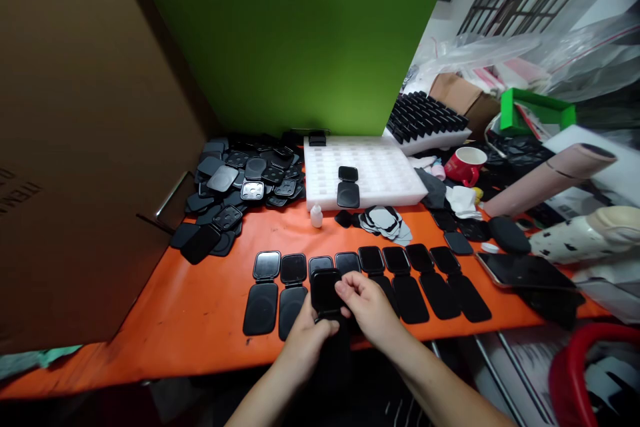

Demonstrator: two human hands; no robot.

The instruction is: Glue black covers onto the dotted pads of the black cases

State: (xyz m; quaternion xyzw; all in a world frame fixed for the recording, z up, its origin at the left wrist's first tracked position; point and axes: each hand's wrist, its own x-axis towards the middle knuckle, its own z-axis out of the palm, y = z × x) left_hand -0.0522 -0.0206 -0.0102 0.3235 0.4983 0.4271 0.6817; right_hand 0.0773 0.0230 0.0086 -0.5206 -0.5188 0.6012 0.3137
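Note:
Between my hands is a black hinged two-panel piece [324,291], a square panel joined to a longer one, held up over the table's front edge. My left hand [306,340] grips it around the hinge, thumb on top. The fingers of my right hand [367,303] pinch the right edge of its square panel; whether they hold something small there is hidden. Behind and beside my hands lies a row of similar hinged pieces, such as one at the left end [261,309] and one at the right end [469,298], all opened flat.
A heap of loose black panels [223,179] lies at the back left. A white foam tray [385,180], a small white bottle [316,217] and a pile of grey-white cut sheets [384,221] stand behind the row. A red mug [465,165] and tablet [525,271] are rightward; a cardboard panel [75,147] walls the left.

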